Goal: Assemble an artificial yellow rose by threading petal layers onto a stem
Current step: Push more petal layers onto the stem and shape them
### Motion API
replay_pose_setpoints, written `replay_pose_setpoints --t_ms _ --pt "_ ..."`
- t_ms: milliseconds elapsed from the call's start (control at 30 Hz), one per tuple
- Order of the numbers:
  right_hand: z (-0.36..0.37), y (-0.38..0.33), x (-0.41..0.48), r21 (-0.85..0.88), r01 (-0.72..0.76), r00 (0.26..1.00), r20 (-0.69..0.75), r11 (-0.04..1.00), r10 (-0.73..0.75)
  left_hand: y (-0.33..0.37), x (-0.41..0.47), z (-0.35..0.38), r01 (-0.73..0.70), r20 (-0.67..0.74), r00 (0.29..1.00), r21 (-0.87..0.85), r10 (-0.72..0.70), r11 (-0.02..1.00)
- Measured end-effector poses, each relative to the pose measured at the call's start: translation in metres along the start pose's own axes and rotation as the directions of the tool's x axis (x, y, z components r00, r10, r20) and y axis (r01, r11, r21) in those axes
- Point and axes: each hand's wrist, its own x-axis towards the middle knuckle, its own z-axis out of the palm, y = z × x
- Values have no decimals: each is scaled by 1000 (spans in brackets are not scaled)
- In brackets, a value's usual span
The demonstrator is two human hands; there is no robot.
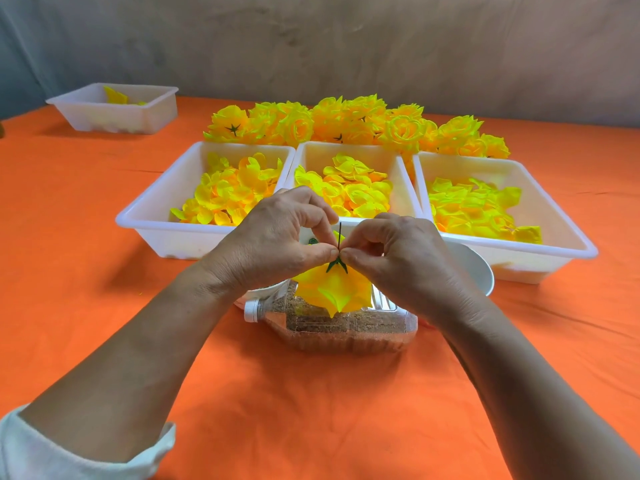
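Head view, as we log it:

- Left hand point(277, 237): thumb and forefinger curled, pinching the stem point(339, 233) from the left, just above the green calyx point(336, 263).
- Right hand point(398, 251): fingers curled, thumb and forefinger pinching the same spot from the right; the two thumb tips almost meet.
- Stem: thin, dark, pointing up between the hands.
- Yellow rose point(332, 289): held head-down under the calyx, above a clear bottle point(346, 327) that lies on its side with brown contents.
- Three white trays, side by side behind the hands, each with loose yellow petals: left tray point(173, 237), middle tray point(346, 144), right tray point(519, 265).
- Finished roses point(346, 123): a pile behind the trays.
- Small tray point(114, 112): far left, a few petals inside.
- White bowl point(481, 275): partly hidden behind the right hand.
- Orange cloth point(104, 271): covers the table.
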Motion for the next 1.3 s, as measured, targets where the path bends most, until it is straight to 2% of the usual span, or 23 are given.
replay_pose_setpoints --t_ms 233,567,800,967,1100,1200,1300 --pt "-1 -5 2 -92 34 999 9 995 -33 -2 -1 2 -10 14 1000 -7 11 1000" --pt "-5 -19 8 -286 135 985 144 949 -97 -6 -1 7 -31 1 1000 8 31 999" --pt "-2 -12 3 -162 69 996 73 984 -58 -7 1 6 -32 10 999 28 32 999" --pt "4 -9 -2 -125 80 997 10 989 -79 -14 -6 13 -20 -34 999 -52 18 998" --pt "2 -7 -2 -91 61 998 15 994 -60 -12 -9 17 27 -78 996 -96 -35 995" --pt "-2 -4 0 -62 20 998 53 998 -17 -8 -4 11 96 -40 994 -81 -100 992" --pt "-4 -2 0 -7 -65 996 53 998 65 -4 3 4 189 56 981 -96 -184 977"
